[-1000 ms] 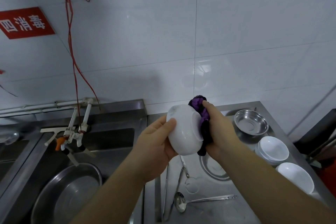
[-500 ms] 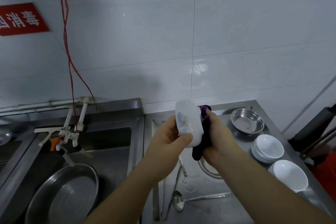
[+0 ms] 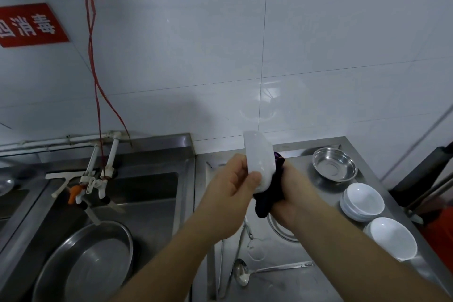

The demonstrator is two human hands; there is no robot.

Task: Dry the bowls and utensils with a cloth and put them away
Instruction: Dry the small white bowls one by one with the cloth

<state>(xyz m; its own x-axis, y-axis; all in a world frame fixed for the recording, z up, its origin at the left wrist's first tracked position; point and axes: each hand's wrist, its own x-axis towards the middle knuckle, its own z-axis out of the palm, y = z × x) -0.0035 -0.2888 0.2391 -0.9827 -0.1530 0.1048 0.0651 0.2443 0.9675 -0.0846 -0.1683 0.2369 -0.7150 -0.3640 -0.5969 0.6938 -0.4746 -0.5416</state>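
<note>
I note my left hand (image 3: 232, 186) pinching the white bowl (image 3: 259, 159) on edge above the surface (image 3: 289, 284); my right hand (image 3: 291, 193) grips the purple cloth (image 3: 266, 201) against its right-facing underside, stacked bowls (image 3: 362, 201) further right.

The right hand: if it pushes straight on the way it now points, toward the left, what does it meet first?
The right hand grips a dark purple cloth, which already seems pressed on the white bowl. Beyond the bowl is the left hand gripping it. Depth is unclear.
</note>
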